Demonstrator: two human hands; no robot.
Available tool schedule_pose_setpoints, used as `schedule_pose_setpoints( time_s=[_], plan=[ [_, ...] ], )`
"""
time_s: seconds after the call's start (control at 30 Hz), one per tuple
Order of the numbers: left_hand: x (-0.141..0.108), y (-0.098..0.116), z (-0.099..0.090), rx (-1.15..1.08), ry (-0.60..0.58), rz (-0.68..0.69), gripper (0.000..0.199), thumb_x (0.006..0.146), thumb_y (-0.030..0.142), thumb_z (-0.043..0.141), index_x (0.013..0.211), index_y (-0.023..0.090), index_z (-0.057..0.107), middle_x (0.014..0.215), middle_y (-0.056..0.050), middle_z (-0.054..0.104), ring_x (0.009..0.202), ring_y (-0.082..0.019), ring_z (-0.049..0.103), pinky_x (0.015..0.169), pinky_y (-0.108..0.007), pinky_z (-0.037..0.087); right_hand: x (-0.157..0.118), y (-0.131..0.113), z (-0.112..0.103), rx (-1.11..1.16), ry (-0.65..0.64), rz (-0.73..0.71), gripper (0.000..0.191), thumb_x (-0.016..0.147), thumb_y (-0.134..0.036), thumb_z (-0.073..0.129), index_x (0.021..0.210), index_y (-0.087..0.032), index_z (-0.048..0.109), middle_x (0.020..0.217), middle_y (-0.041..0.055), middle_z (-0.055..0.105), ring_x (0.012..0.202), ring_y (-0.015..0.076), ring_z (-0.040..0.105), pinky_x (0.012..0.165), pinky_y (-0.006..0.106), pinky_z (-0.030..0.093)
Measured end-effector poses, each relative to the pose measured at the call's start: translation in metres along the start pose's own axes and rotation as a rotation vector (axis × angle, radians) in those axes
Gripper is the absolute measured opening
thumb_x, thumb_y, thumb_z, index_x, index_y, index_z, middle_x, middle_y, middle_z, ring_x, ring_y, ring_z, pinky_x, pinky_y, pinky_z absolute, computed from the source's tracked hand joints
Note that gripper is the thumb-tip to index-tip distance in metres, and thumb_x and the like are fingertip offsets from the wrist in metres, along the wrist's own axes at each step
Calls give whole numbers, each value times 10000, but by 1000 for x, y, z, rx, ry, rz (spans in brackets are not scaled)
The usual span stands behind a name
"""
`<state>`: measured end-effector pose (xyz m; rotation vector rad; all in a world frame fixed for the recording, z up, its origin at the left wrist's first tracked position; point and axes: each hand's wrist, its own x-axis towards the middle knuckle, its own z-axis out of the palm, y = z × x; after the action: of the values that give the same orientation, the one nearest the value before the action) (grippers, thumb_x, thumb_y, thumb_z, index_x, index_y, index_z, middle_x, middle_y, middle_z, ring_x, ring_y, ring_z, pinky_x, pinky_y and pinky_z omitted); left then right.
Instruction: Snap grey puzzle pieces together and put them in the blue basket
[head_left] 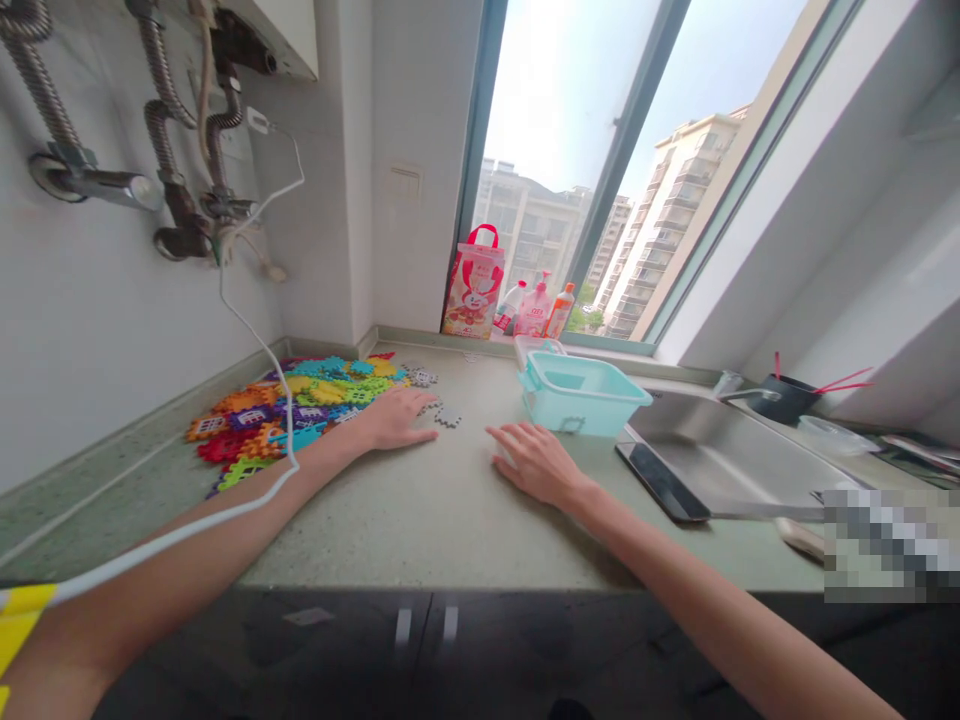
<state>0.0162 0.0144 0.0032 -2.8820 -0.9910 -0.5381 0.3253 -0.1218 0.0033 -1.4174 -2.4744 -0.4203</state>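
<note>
My left hand (399,416) reaches over the counter at the right edge of a pile of colourful plastic puzzle-like pieces (315,395). Its fingers are stretched out, with nothing visible in them. Just beyond its fingertips are small grey-white notched pieces (448,416). Resting palm down on the bare counter (450,510), my right hand (536,462) has its fingers apart and is holding nothing. Behind it stands a light teal plastic bin (577,410), its inside only partly visible.
A white cable (255,505) hangs across the pile and over my left forearm. Right of the bin lie a black phone (664,485) and a steel sink (720,450). On the windowsill stand a pink bag (474,290) and several bottles (534,308). The far right is pixelated.
</note>
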Motion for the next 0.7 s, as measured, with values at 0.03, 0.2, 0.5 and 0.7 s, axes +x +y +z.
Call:
schedule_pose_setpoints(
  time_s=[0.03, 0.2, 0.5, 0.7],
  plan=[
    [1, -1, 0, -21, 6, 23, 611, 959, 563, 611, 1449, 200, 582, 1437, -122, 651, 1323, -298, 599, 1157, -417, 406, 16, -2, 9, 49, -6, -26, 516, 1043, -414, 545, 1510, -195, 534, 1368, 155, 673, 1214, 295, 643, 1067, 435, 487],
    [1, -3, -5, 1, 69, 75, 523, 960, 437, 624, 1423, 195, 604, 1372, -117, 679, 1272, -277, 622, 1119, -390, 446, 73, 0, 48, 245, 35, 28, 649, 996, -523, 633, 1553, -215, 504, 1549, 177, 542, 1369, 321, 558, 1133, 482, 439],
    [0, 0, -13, 141, 0, -48, 317, 921, 489, 655, 1036, 222, 783, 1019, -85, 781, 1040, -296, 705, 981, -410, 470, 75, 18, 49, 406, 74, -17, 231, 904, -306, 743, 1123, -251, 787, 1103, 72, 778, 1007, 234, 718, 954, 356, 533],
    [-2, 9, -21, 16, -62, 100, 332, 794, 422, 743, 1071, 244, 780, 967, -27, 771, 900, -226, 708, 899, -331, 492, 67, 36, 43, 467, 43, -60, 404, 779, -182, 753, 1176, -251, 773, 1097, 52, 777, 973, 223, 726, 914, 324, 549]
  ],
)
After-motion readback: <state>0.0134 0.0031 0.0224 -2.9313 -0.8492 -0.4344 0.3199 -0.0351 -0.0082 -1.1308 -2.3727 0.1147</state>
